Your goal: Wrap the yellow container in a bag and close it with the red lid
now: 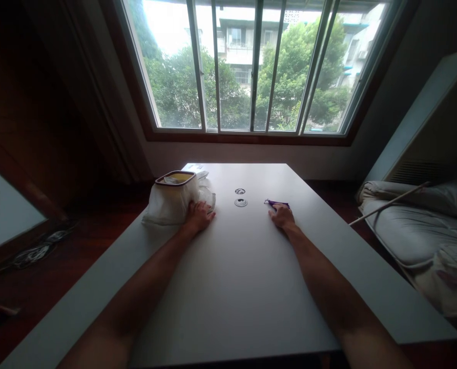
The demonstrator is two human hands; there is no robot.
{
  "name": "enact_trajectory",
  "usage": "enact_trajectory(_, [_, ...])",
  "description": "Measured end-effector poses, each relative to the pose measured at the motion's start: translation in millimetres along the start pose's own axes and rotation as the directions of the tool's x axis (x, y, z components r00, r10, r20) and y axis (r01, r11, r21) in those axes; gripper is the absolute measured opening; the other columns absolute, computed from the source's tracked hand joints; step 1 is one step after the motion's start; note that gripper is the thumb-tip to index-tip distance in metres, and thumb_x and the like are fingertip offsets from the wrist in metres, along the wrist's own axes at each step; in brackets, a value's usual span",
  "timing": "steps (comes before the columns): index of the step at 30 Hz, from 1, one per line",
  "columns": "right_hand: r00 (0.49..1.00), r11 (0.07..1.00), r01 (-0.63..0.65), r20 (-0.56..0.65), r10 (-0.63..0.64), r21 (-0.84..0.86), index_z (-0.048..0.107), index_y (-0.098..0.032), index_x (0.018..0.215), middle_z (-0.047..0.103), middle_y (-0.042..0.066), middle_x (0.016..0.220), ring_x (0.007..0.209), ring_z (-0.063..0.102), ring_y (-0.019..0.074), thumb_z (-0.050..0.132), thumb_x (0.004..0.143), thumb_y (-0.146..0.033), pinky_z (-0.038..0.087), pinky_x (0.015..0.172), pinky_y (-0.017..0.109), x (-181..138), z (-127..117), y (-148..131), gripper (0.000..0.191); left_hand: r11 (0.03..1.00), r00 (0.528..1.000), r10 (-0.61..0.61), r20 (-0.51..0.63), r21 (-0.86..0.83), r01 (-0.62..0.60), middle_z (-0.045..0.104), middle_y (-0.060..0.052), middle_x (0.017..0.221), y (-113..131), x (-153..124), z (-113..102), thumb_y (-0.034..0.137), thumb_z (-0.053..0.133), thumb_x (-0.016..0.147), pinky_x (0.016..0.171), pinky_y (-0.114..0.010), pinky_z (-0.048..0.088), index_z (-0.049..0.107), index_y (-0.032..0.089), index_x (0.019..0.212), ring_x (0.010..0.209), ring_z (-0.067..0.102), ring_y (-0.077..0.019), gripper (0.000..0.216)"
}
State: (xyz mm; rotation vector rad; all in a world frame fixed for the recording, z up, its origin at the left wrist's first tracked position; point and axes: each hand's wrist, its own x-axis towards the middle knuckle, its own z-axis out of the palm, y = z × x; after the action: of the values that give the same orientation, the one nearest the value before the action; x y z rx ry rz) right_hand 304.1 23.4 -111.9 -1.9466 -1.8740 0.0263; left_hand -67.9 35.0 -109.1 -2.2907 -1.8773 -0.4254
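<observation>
Head view gives me the right hand [283,217] on the surface [236,287], fingers curled closed on a purple bundle [281,203], and the left hand [201,216], fingers loosely spread against a bagged bin [174,201] standing upright to the left. I judge the bundle light and soft, best pinched mid-body, and the bin light but stiff, best taken by its rim [169,184]. The surface runs pale and smooth toward a window [253,66].

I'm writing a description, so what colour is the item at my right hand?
The item is purple, seen in the head view.
</observation>
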Motion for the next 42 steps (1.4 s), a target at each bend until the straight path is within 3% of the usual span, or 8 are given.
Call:
enact_trajectory(16, [0.991, 0.981, 0.098, -0.106, -0.081, 0.170, 0.066, -0.012, 0.128, 0.060, 0.015, 0.140, 0.129, 0.056, 0.0276, 0.060, 0.089, -0.027, 0.041, 0.111, 0.038, -3, -6, -9, 0.042, 0.998, 0.993, 0.002, 0.119, 0.065, -0.010, 0.050, -0.019, 0.150, 3, 35, 0, 0.048, 0.042, 0.097, 0.122, -0.059, 0.002, 0.061, 0.016, 0.132, 0.142, 0.040, -0.0315, 0.051])
enact_trajectory(20, [0.972, 0.946, 0.178, -0.199, -0.126, 0.272, 0.069, -0.011, 0.123, 0.064, 0.016, 0.134, 0.124, 0.058, 0.0277, 0.062, 0.084, -0.020, 0.044, 0.110, 0.040, 0, -11, -16, 0.040, 0.997, 0.999, 0.002, 0.041, 0.080, -0.005, 0.043, -0.020, 0.155, 21, 26, -9, 0.046, 0.049, 0.095, 0.122, -0.058, 0.007, 0.056, 0.016, 0.137, 0.145, 0.037, -0.0318, 0.052])
enact_trajectory(23, [0.957, 0.866, 0.241, -0.257, -0.136, 0.438, 0.074, -0.012, 0.110, 0.071, 0.015, 0.122, 0.113, 0.065, 0.0263, 0.060, 0.081, -0.016, 0.048, 0.105, 0.040, 2, -17, -30, 0.032, 0.998, 0.995, 0.063, -0.072, -0.002, -0.063, 0.038, -0.022, 0.157, 48, 13, -21, 0.047, 0.057, 0.091, 0.123, -0.059, 0.010, 0.052, 0.013, 0.140, 0.147, 0.033, -0.0354, 0.060])
enact_trajectory(27, [0.978, 0.630, 0.181, -0.070, -0.198, 0.756, 0.077, -0.013, 0.099, 0.077, 0.012, 0.095, 0.081, 0.071, 0.0233, 0.061, 0.080, -0.022, 0.058, 0.078, 0.038, -3, -26, -61, 0.026, 0.915, 0.979, 0.158, -0.125, -0.353, -0.193, 0.041, -0.022, 0.156, 82, -2, -31, 0.049, 0.066, 0.085, 0.118, -0.057, 0.029, 0.043, 0.014, 0.147, 0.144, 0.040, -0.0376, 0.075])
enact_trajectory(31, [0.927, 0.402, 0.172, -0.010, -0.375, 0.900, 0.077, -0.015, 0.092, 0.077, 0.008, 0.092, 0.081, 0.071, 0.0217, 0.068, 0.070, -0.022, 0.059, 0.078, 0.036, -14, -32, -88, 0.025, 0.622, 0.982, 0.163, -0.094, -0.763, -0.176, 0.063, -0.017, 0.133, 101, -10, -31, 0.046, 0.074, 0.079, 0.095, -0.045, 0.054, 0.045, 0.018, 0.145, 0.115, 0.066, -0.0297, 0.077])
enact_trajectory(34, [0.917, 0.348, 0.151, 0.001, -0.398, 0.925, 0.077, -0.015, 0.087, 0.077, 0.007, 0.089, 0.082, 0.071, 0.0217, 0.071, 0.066, -0.024, 0.059, 0.079, 0.037, -18, -33, -97, 0.023, 0.475, 0.987, 0.154, -0.044, -0.873, -0.114, 0.074, -0.012, 0.102, 106, -15, -34, 0.042, 0.073, 0.080, 0.077, -0.035, 0.058, 0.062, 0.013, 0.124, 0.087, 0.072, -0.0228, 0.054])
enact_trajectory(37, [0.924, 0.365, 0.111, 0.039, -0.380, 0.924, 0.078, -0.016, 0.085, 0.077, 0.006, 0.086, 0.080, 0.070, 0.0210, 0.071, 0.065, -0.024, 0.058, 0.077, 0.035, -18, -31, -98, 0.022, 0.456, 0.993, 0.120, 0.019, -0.889, -0.038, 0.075, -0.010, 0.084, 107, -20, -38, 0.035, 0.071, 0.082, 0.061, -0.027, 0.055, 0.069, 0.011, 0.105, 0.068, 0.070, -0.0177, 0.034])
enact_trajectory(42, [0.934, 0.373, 0.085, 0.056, -0.352, 0.924, 0.079, -0.016, 0.081, 0.077, 0.005, 0.081, 0.077, 0.071, 0.0207, 0.072, 0.064, -0.025, 0.057, 0.078, 0.035, -16, -20, -94, 0.021, 0.481, 0.991, 0.052, 0.125, -0.873, 0.085, 0.069, -0.003, 0.063, 99, -23, -39, 0.031, 0.064, 0.086, 0.043, -0.020, 0.045, 0.070, 0.011, 0.097, 0.046, 0.060, -0.0111, 0.023])
